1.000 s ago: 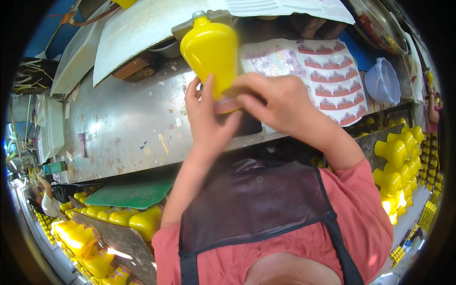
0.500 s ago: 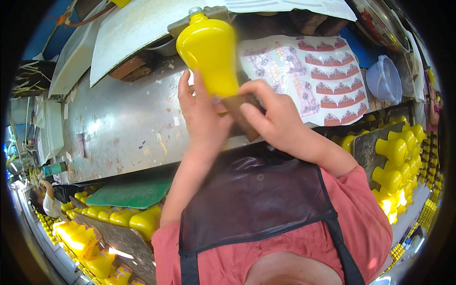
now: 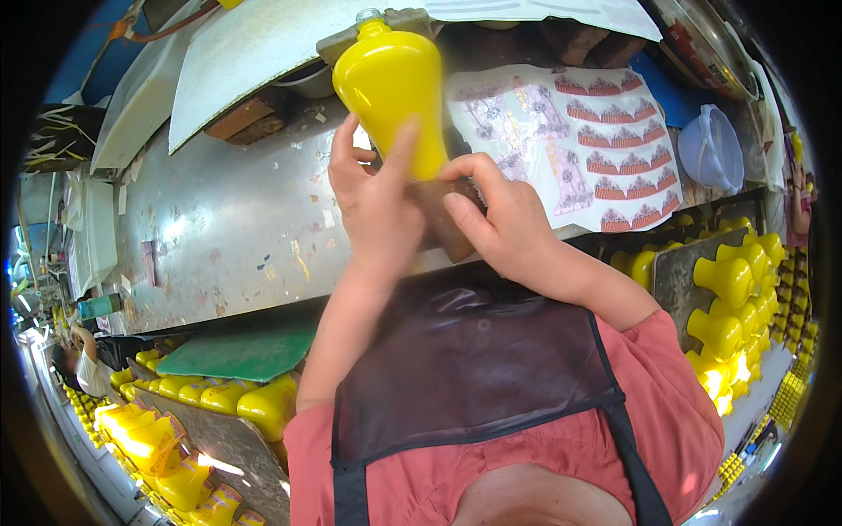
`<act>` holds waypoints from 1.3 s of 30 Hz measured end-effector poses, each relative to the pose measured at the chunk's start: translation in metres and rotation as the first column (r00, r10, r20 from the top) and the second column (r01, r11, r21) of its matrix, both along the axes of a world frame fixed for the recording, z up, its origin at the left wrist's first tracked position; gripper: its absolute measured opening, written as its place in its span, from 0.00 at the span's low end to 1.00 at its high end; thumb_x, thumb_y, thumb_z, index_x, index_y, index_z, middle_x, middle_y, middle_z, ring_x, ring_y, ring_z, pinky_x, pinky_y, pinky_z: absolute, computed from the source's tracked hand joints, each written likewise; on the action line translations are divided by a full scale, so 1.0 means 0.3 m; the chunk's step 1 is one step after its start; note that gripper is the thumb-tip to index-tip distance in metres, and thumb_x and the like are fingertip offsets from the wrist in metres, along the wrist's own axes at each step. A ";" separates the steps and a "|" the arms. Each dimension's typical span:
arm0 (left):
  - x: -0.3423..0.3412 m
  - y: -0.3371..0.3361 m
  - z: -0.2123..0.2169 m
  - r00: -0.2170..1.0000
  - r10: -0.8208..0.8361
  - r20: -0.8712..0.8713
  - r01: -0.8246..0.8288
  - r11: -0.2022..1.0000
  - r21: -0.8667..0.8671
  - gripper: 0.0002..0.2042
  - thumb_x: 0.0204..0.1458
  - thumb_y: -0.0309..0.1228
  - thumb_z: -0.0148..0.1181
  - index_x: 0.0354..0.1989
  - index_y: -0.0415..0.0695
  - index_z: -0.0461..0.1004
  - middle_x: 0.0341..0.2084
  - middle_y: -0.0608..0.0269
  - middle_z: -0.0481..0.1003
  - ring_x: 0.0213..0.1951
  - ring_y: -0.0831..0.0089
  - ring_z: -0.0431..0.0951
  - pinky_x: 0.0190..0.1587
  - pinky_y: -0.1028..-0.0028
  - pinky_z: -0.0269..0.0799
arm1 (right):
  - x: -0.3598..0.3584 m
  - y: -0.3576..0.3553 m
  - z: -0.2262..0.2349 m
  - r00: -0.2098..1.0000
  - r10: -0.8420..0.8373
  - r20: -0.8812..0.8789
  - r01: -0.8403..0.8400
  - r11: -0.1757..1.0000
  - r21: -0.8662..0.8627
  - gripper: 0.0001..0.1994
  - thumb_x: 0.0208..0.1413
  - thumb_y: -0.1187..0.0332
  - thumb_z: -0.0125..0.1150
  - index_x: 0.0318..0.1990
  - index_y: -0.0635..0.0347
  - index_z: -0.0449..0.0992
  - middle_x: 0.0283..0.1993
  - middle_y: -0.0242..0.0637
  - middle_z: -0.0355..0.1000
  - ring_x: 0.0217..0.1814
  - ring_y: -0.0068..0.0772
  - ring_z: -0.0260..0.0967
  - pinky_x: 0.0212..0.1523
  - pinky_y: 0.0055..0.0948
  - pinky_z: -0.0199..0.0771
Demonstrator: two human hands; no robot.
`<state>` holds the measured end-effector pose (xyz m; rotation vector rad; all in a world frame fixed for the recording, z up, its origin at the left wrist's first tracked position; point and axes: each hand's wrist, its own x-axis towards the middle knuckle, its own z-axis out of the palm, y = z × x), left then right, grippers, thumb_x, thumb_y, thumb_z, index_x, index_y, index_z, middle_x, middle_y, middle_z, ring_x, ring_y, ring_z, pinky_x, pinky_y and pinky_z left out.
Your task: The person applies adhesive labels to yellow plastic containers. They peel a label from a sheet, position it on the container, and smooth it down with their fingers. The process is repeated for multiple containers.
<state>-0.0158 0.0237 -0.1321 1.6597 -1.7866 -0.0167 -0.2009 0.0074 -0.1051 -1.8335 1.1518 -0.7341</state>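
Note:
A glossy yellow bottle (image 3: 388,83) lies tilted with its clear glass neck away from me, over a grey block (image 3: 410,21). My left hand (image 3: 379,197) is at its lower left, fingers apart, one blurred finger lying on the yellow surface. At the bottle's near end, my right hand (image 3: 504,206) pinches a flat brown scraper (image 3: 449,223) between thumb and fingers. The scraper's upper edge meets the bottle's base; its left part is hidden behind my left hand. To the right lies a decal sheet (image 3: 574,167) with reddish scalloped strips and purple floral patterns.
The metal worktop (image 3: 228,237) is dotted with paint flecks and scraps. A pale blue bucket (image 3: 709,149) stands right. Boards of yellow bottles (image 3: 724,276) flank me on both sides, with a green sheet (image 3: 237,355) at left. A white board (image 3: 254,53) rests on bricks (image 3: 250,118) behind.
My left hand has shifted slightly right, its finger now lying further across the bottle. A patterned patch near the bottle's base is now covered. My right hand stays almost in place with the scraper.

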 end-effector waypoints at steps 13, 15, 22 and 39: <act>0.005 -0.005 0.000 0.997 -0.030 -0.069 0.029 0.999 -0.021 0.47 0.38 0.23 0.77 0.72 0.45 0.62 0.67 0.49 0.59 0.54 0.59 0.72 0.55 0.66 0.74 | 0.005 -0.011 0.016 0.999 0.030 0.013 -0.028 0.995 -0.098 0.11 0.64 0.68 0.58 0.51 0.59 0.71 0.27 0.41 0.74 0.26 0.33 0.73 0.30 0.32 0.70; 0.019 -0.008 0.004 0.987 -0.073 -0.141 0.071 0.997 -0.023 0.48 0.38 0.23 0.77 0.73 0.43 0.61 0.66 0.49 0.59 0.54 0.58 0.72 0.54 0.67 0.74 | -0.014 -0.035 0.016 0.996 -0.072 -0.050 0.069 0.996 -0.050 0.11 0.63 0.66 0.58 0.51 0.57 0.71 0.25 0.42 0.74 0.25 0.40 0.73 0.29 0.37 0.70; 0.022 0.018 -0.017 0.943 -0.106 -0.315 0.121 0.992 0.028 0.47 0.45 0.29 0.72 0.74 0.39 0.51 0.67 0.42 0.57 0.54 0.56 0.70 0.58 0.59 0.70 | -0.014 -0.019 0.025 0.992 -0.094 0.088 0.104 0.988 -0.115 0.12 0.63 0.63 0.58 0.52 0.52 0.72 0.30 0.48 0.77 0.29 0.55 0.77 0.31 0.46 0.75; 0.016 0.012 -0.031 0.866 -0.111 -0.487 0.169 0.983 0.076 0.44 0.53 0.36 0.65 0.74 0.33 0.46 0.68 0.38 0.56 0.62 0.47 0.65 0.62 0.56 0.64 | -0.023 -0.190 0.054 0.984 -0.056 0.170 0.072 0.994 -0.087 0.13 0.58 0.68 0.64 0.50 0.52 0.79 0.41 0.42 0.80 0.41 0.48 0.79 0.40 0.38 0.79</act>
